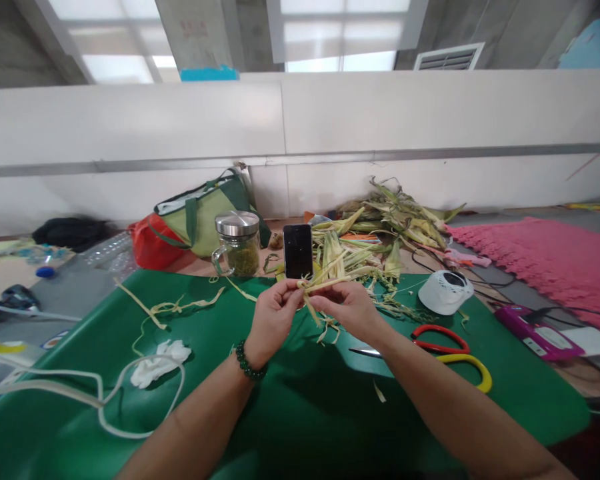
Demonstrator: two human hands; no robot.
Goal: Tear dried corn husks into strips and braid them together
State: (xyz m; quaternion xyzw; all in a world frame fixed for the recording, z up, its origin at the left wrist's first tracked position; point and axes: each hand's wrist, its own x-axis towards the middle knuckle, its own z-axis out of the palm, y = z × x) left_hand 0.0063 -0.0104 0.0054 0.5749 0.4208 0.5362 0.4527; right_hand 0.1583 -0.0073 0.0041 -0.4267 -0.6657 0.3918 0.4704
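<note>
Both hands are working over the green table covering (pixel 300 420), near its far edge. Left hand (pixel 274 319): thumb and fingers are pinching the near end of a pale corn-husk strip (pixel 325 285); a bracelet of dark green beads (pixel 251 361) is circling this wrist. Right hand (pixel 351 308): thumb and fingers are closing on the same husk, just beside the left fingertips; the exact contact is partly hidden. The strip is sitting between the two hands, in front of a smartphone (pixel 298 252) that is standing upright with a dark screen.

Surroundings: loose husks (pixel 334 257) are lying directly behind the hands, and a heap of drier husks (pixel 405 220) is resting farther back against the white partition (pixel 405 113). A lidded glass mug (pixel 243 260) is standing left of the phone. Scissors (pixel 441 349) with one red and one yellow handle are lying partly under the right forearm. A white roll (pixel 443 297) is resting near the right edge; a crumpled tissue (pixel 155 367) is lying at left, touching a white cable (pixel 101 403).
</note>
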